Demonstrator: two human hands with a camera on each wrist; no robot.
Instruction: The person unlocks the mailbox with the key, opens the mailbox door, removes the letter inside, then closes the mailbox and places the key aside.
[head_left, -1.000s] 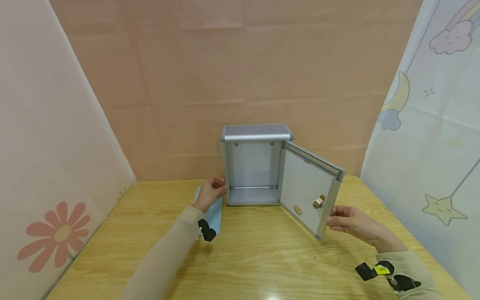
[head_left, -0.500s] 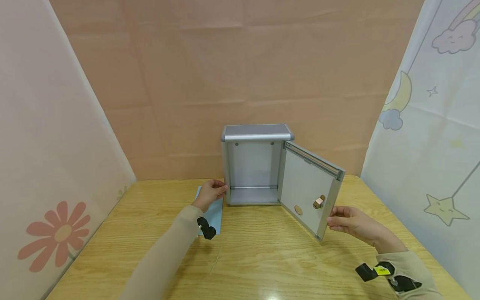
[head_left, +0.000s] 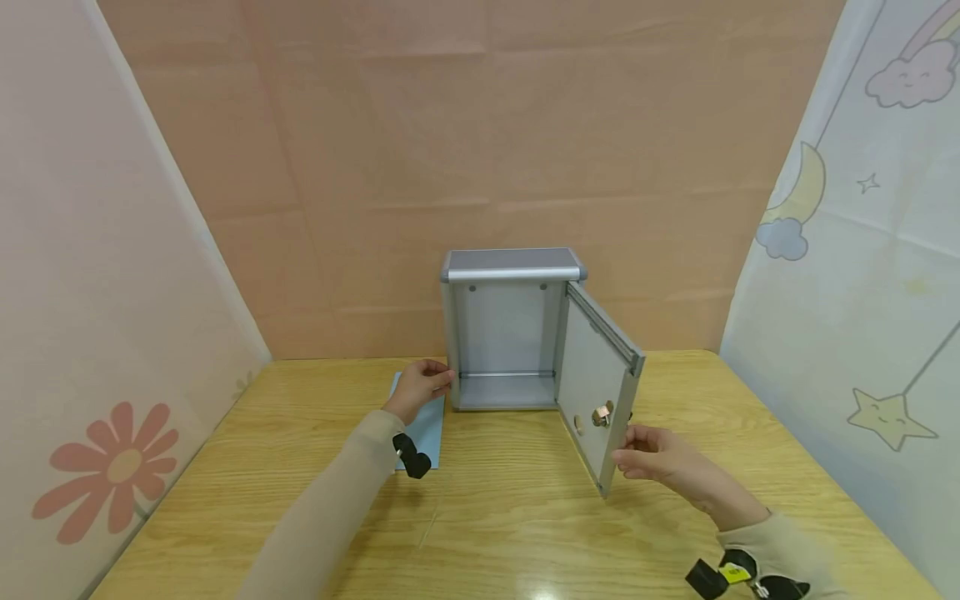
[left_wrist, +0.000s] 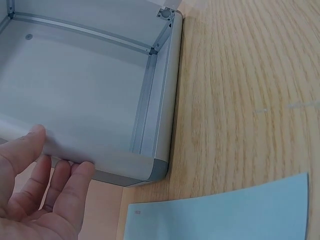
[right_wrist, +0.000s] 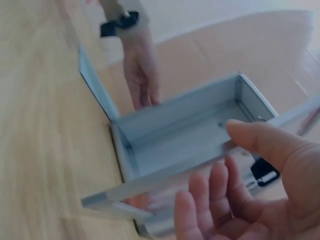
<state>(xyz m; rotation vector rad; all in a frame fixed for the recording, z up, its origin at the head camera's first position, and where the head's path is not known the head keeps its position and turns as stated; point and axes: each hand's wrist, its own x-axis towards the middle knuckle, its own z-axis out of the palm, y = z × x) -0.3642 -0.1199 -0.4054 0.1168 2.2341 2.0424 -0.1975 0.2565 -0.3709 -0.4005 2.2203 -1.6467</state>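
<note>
A silver metal mailbox (head_left: 513, 264) stands upright on the table, its front facing me and its inside bare. The door (head_left: 588, 367) swings out from the right side and carries a brass-coloured lock (head_left: 602, 415). My left hand (head_left: 420, 389) holds the box's left wall; the left wrist view shows the thumb over the edge and the fingers (left_wrist: 75, 195) behind it. With thumb and fingers my right hand (head_left: 671, 467) pinches the door's free edge, as the right wrist view shows from close by, somewhat blurred.
A light blue sheet (head_left: 427, 433) lies on the wooden table (head_left: 495, 533) left of the mailbox, partly under my left forearm. Behind rises an orange-brown backdrop (head_left: 375, 167). Printed white curtains (head_left: 847, 275) bound both sides.
The door has swung partway inward, its free edge moving left, and my right hand has travelled left with it. My left hand and the box body look unchanged.
</note>
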